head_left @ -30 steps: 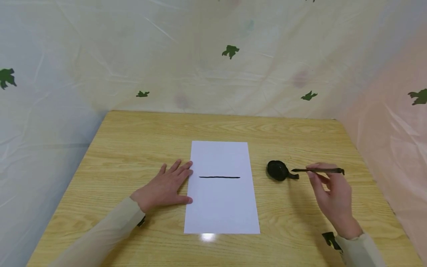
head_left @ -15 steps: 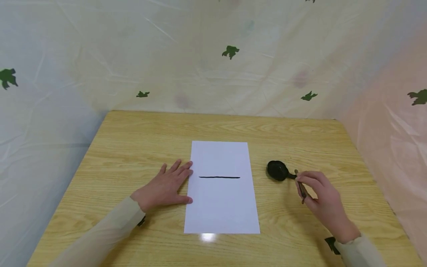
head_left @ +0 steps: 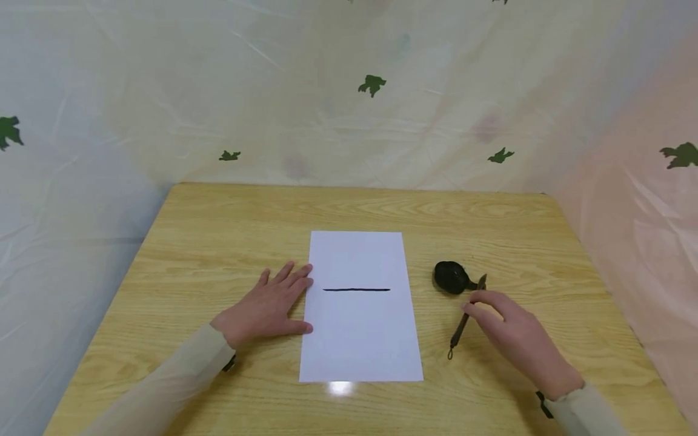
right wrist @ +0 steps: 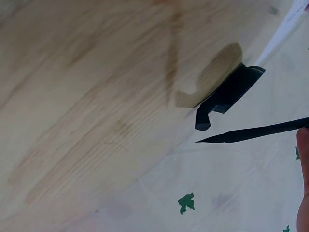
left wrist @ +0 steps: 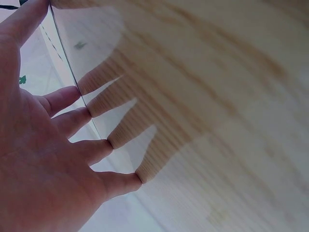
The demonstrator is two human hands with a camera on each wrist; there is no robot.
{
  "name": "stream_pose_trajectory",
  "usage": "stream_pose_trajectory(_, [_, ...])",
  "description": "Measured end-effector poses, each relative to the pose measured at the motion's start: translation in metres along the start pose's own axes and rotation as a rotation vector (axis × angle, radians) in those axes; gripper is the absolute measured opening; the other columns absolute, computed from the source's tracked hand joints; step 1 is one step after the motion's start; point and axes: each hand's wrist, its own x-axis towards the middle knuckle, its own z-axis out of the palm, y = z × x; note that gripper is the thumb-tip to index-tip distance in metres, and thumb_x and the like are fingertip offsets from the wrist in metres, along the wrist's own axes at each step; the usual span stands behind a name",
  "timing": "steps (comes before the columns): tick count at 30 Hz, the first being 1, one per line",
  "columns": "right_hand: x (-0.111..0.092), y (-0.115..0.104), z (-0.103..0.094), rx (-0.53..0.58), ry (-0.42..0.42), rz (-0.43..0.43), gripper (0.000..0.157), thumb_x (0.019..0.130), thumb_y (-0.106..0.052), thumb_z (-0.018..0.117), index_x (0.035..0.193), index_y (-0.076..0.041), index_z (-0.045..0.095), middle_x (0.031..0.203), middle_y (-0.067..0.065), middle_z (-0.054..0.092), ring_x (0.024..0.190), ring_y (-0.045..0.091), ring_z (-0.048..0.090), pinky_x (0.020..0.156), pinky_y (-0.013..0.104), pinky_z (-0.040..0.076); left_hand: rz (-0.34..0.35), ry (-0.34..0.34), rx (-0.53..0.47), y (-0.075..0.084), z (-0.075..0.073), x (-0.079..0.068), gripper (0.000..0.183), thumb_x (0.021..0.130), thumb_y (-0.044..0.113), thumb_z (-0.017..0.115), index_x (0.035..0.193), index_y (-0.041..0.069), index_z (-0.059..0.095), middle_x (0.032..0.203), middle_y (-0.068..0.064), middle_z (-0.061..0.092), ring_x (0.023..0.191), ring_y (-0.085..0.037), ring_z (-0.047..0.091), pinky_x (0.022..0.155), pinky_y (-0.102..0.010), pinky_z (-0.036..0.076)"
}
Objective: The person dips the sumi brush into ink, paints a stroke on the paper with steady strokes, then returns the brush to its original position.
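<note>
My left hand [head_left: 263,310] lies palm down with spread fingers, its thumb and fingertips at the left edge of a white sheet of paper [head_left: 361,339]. One black horizontal stroke [head_left: 357,289] crosses the middle of the sheet. On the right, my right hand [head_left: 515,333] pinches a dark writing brush [head_left: 461,330] between thumb and fingers. Its loop end points down toward me, and its pointed tip overlaps the handle of a black spoon-shaped ink dish [head_left: 450,277]. In the right wrist view the tip of the brush [right wrist: 260,131] is clear of the dish [right wrist: 231,92].
The wood-grain table [head_left: 229,224] carries the paper and the dish. Pale hanging cloth [head_left: 305,109] with green bird-like shapes encloses its back and sides. A light glare spot [head_left: 340,387] shows just below the paper's near edge.
My right hand has moved left and swung the brush round, from lying level with its loop end to the right to slanting with that end toward me. The left hand stays on the paper's edge.
</note>
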Motion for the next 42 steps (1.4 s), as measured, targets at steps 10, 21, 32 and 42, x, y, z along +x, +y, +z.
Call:
stream_pose_trajectory(10, [-0.003,0.017,0.007,-0.286,0.149,-0.45,0.053,0.108,-0.013,0.014,0.115,-0.009,0.066,0.129,0.011,0.058,0.116,0.025,0.056,0.09,0.033,0.044,0.003,0.003,-0.001,-0.001,0.002,0.0,0.091,0.081,0.069,0.061,0.148,0.011,0.038,0.16,-0.004,0.017,0.146,-0.035,0.008,0.104,-0.07,0.016])
stream_pose_trajectory(21, [-0.012,0.031,0.008,-0.284,0.081,-0.518,0.053,0.108,-0.01,0.012,0.12,-0.007,0.064,0.129,0.015,0.057,0.116,0.029,0.056,0.094,0.034,0.044,0.0,0.004,-0.001,-0.002,0.001,-0.001,0.091,0.082,0.069,0.059,0.149,0.011,0.037,0.161,-0.003,0.016,0.146,-0.034,0.006,0.105,-0.069,0.016])
stream_pose_trajectory(32, [-0.018,0.045,0.012,-0.319,-0.044,-0.54,0.059,0.107,-0.009,0.002,0.132,-0.008,0.056,0.136,0.018,0.05,0.125,0.031,0.046,0.114,0.024,0.008,0.009,0.018,-0.008,-0.002,0.001,-0.002,0.09,0.082,0.069,0.059,0.148,0.011,0.038,0.161,-0.003,0.017,0.146,-0.034,0.008,0.105,-0.068,0.016])
stream_pose_trajectory(42, [-0.016,0.054,0.014,-0.33,-0.069,-0.576,0.058,0.107,-0.009,0.002,0.132,-0.007,0.055,0.135,0.019,0.051,0.123,0.031,0.046,0.114,0.025,0.008,0.013,0.015,0.002,-0.001,-0.001,-0.002,0.09,0.082,0.068,0.06,0.148,0.01,0.038,0.16,-0.004,0.018,0.146,-0.035,0.008,0.105,-0.069,0.017])
